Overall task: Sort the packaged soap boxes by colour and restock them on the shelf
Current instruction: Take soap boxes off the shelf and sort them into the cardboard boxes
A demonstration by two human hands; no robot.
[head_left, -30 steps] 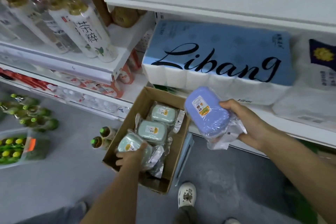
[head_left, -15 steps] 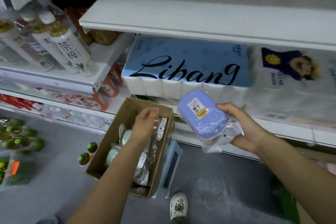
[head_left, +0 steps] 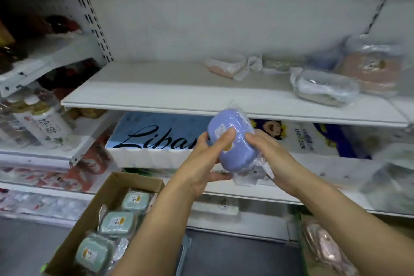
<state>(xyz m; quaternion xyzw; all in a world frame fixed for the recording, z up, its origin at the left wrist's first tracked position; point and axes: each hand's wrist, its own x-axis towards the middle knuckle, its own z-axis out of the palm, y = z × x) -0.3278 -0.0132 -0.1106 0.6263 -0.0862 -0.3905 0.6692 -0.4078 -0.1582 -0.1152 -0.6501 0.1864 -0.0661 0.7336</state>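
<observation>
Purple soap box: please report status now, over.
Left hand and right hand both gripping purple soap box. Box below white shelf edge, not placed. Nothing blocking.

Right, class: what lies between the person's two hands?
In the head view, the plastic-wrapped purple soap box lies between them, left hand and right hand each keeping a grip on a side.

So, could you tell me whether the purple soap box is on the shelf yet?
Not yet. The purple soap box is held by both hands, left hand and right hand, in front of the shelf edge.
</observation>
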